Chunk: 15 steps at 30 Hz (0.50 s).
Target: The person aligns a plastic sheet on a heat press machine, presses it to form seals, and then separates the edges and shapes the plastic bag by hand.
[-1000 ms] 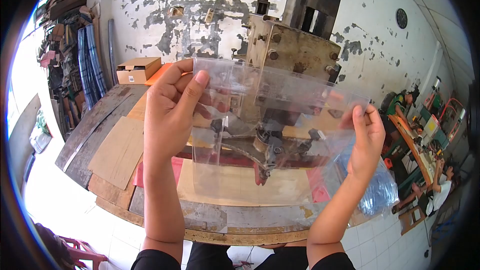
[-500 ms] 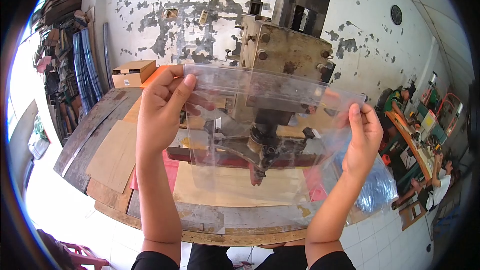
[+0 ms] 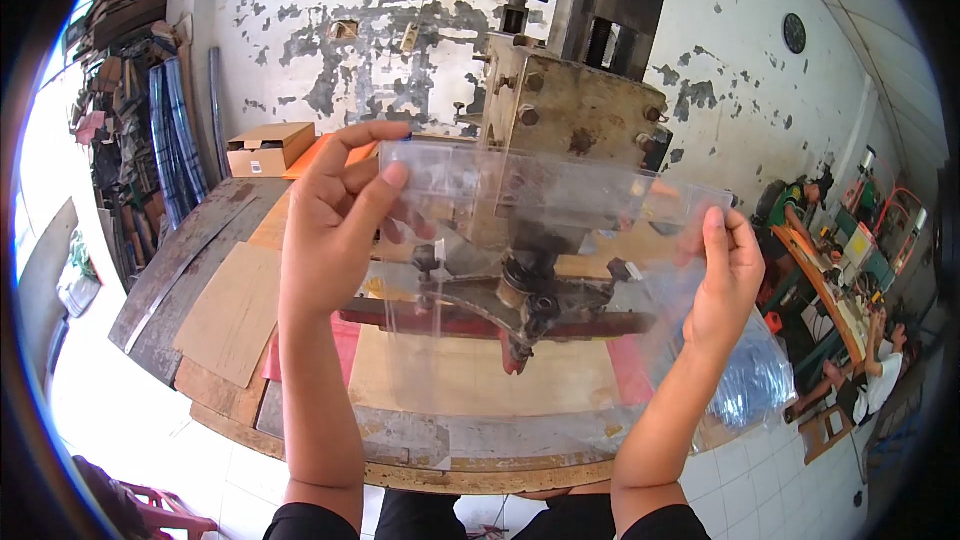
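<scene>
A clear plastic sheet (image 3: 580, 180) hangs upright between my two hands, with a doubled band along its top edge. My left hand (image 3: 335, 220) pinches its upper left corner between the thumb and lower fingers, while the index finger is lifted above the edge. At the upper right corner, my right hand (image 3: 728, 280) grips the sheet between thumb and curled fingers. Through the plastic shows a heavy press machine (image 3: 575, 100), its head above a pale board (image 3: 480, 370) on the worktable. The sheet's lower edge is hard to make out.
A stack of clear bluish plastic (image 3: 755, 375) lies at the table's right. Brown boards (image 3: 235, 310) and a cardboard box (image 3: 270, 148) are on the left. Pink sheets (image 3: 632, 365) lie beneath the pale board. Two people sit at a bench (image 3: 815, 265) on the far right.
My left hand has shifted slightly right and its index finger has lifted off the sheet's top edge. The sheet's left corner has moved right and a little down. The right hand is nearly still.
</scene>
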Available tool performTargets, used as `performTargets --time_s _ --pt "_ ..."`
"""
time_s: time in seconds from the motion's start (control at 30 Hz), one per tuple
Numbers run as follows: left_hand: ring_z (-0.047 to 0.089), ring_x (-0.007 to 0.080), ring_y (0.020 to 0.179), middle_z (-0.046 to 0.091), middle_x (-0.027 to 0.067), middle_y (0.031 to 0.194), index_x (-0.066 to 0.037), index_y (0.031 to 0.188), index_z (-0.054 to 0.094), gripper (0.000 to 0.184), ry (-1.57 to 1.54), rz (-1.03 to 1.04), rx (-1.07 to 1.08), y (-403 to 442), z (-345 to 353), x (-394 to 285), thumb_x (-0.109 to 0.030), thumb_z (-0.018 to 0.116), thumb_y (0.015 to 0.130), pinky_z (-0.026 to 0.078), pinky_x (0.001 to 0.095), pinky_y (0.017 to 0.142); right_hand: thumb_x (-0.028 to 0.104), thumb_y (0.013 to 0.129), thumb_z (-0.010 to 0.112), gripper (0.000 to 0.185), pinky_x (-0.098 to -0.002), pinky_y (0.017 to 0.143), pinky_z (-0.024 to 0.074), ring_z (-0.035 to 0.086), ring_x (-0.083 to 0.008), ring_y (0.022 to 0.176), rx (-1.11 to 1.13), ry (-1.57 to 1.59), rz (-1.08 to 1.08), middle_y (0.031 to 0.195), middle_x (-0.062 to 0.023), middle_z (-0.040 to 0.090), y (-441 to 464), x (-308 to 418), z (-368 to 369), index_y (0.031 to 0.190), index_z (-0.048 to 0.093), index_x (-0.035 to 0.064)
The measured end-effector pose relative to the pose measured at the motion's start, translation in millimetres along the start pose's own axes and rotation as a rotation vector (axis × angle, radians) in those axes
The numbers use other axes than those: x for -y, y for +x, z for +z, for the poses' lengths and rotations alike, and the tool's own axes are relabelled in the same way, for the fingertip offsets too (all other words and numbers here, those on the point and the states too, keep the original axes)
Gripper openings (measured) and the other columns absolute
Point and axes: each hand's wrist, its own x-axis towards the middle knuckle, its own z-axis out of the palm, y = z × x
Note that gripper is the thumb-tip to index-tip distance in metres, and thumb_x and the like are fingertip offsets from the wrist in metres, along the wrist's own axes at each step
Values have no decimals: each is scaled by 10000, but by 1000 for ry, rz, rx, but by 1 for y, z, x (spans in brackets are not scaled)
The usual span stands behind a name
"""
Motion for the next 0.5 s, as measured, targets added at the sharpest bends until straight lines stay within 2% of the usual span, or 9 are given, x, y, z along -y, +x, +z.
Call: performTargets --time_s 0.07,0.13,0.17,0.23,0.37,0.43,0.5 --pt "727 119 794 764 59 965 -12 1265 636 296 -6 12 -23 -4 7 -6 -159 701 1016 525 241 678 262 1056 688 246 -238 676 431 515 -54 732 -7 1 -6 813 32 605 -1 -1 1 1042 671 16" --pt "672 82 844 724 35 976 -30 1247 639 388 219 170 -53 -8 15 -11 -122 808 911 523 239 726 260 1069 666 249 -249 652 442 530 -67 711 4 -8 -58 803 14 616 -5 3 4 1067 662 11" --pt "672 82 844 724 35 976 -30 1247 639 388 221 169 -59 -10 19 -13 -122 808 911 523 239 726 260 1069 666 249 -249 652 442 530 -67 711 9 -5 -58 803 14 616 -8 8 8 1067 662 11" --pt "624 65 868 685 20 988 -32 1188 644 429 249 214 -160 -12 26 -16 -96 877 833 518 232 756 230 1050 697 230 -191 644 372 460 -21 718 -26 62 -57 818 56 586 -14 19 18 1002 645 11" --pt "599 58 814 664 12 969 -32 1136 648 390 266 315 -283 -12 33 -6 -83 880 827 503 222 738 231 1052 694 227 -196 625 358 453 -19 711 2 46 -103 813 56 579 -14 11 13 991 637 20" --pt "561 46 779 654 6 968 -25 1109 649 334 167 146 -235 -14 33 -12 -75 857 852 489 213 719 254 1082 646 255 -253 634 435 529 -88 662 20 -64 -151 770 -10 615 -10 2 6 1081 655 -1" --pt "557 40 778 655 5 971 -19 1108 650 298 146 128 -221 -13 31 -11 -67 831 875 482 210 711 253 1081 647 254 -253 631 433 526 -87 661 14 -60 -138 769 -7 613 -7 0 5 1078 655 0"
